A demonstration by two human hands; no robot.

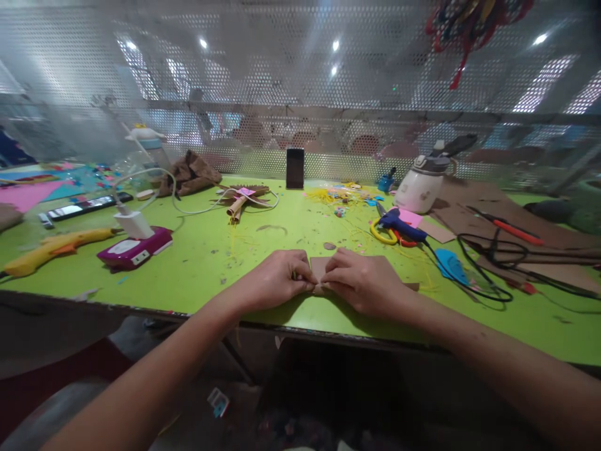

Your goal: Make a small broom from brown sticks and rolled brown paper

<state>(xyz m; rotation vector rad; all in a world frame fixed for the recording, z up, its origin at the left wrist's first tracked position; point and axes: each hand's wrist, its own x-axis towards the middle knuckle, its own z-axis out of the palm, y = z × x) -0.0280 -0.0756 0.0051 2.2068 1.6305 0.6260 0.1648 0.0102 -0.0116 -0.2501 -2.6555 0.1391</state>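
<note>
With fingers, my left hand [280, 277] and right hand [364, 282] pinched the brown card [318, 267], seemingly for steadiness. Behind it stood the phone [295, 168].

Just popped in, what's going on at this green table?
A person is working with both bare hands near the front edge of the green table. The left hand and right hand meet fingertip to fingertip, pinching a piece of brown paper or card between them. A dark phone stands upright at the back. The yellow-handled scissors lie untouched to the right, and a yellow glue gun lies far left.
</note>
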